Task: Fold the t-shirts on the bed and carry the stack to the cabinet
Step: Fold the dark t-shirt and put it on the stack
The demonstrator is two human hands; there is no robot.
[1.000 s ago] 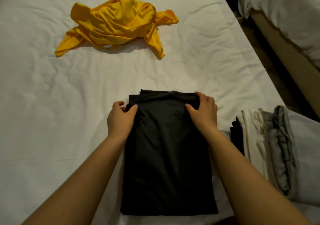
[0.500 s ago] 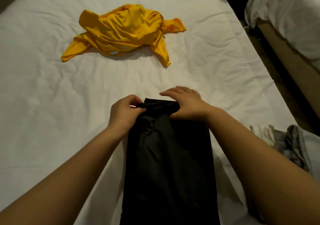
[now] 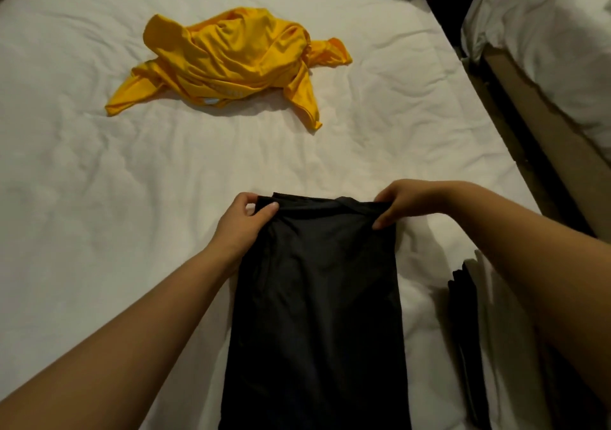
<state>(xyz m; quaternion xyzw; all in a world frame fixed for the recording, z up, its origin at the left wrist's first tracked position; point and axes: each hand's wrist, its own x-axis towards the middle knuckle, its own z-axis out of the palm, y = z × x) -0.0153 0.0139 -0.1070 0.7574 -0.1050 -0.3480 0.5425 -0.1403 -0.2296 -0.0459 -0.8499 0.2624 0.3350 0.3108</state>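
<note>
Nearby, a second bed (image 3: 545, 49) flanks the wrinkled white bed (image 3: 82, 198).

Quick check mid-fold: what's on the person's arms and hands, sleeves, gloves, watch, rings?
No sleeves show: the left forearm and right forearm are bare to the frame edge. The left hand and right hand wear no gloves; no watch, bracelet or ring visible.

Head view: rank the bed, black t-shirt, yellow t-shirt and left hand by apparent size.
1. bed
2. black t-shirt, though nearness to the camera inflates it
3. yellow t-shirt, crumpled and farther off
4. left hand
</note>
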